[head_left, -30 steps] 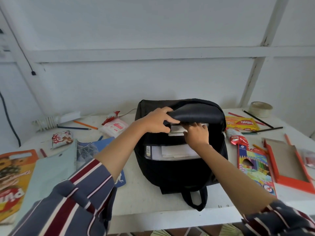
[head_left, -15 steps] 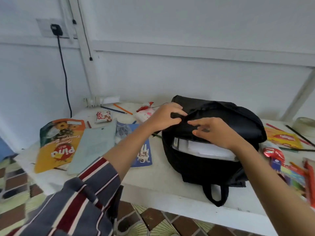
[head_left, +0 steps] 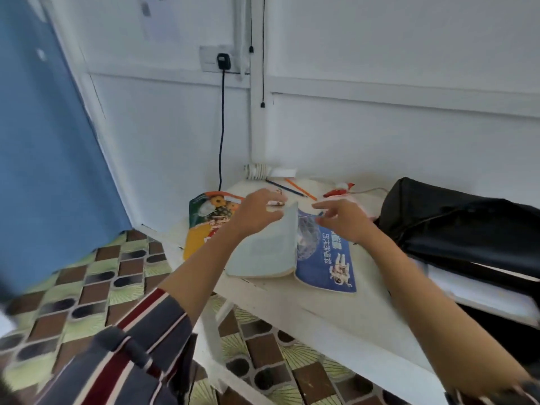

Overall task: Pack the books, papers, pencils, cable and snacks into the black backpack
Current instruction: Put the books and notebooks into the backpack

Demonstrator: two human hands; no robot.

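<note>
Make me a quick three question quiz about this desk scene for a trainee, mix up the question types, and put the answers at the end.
1. True or false: the left hand is gripping the black backpack.
2. Which book lies partly on top of the other? A) the pale green book B) the blue book
3. Fill in: both hands hover over the books with fingers spread, holding ____.

Key
1. False. The left hand is over the pale green book, apart from the backpack, which sits at the right end of the white table.
2. A. Its right edge overlaps the blue book.
3. Nothing. The right hand is empty too.
</note>
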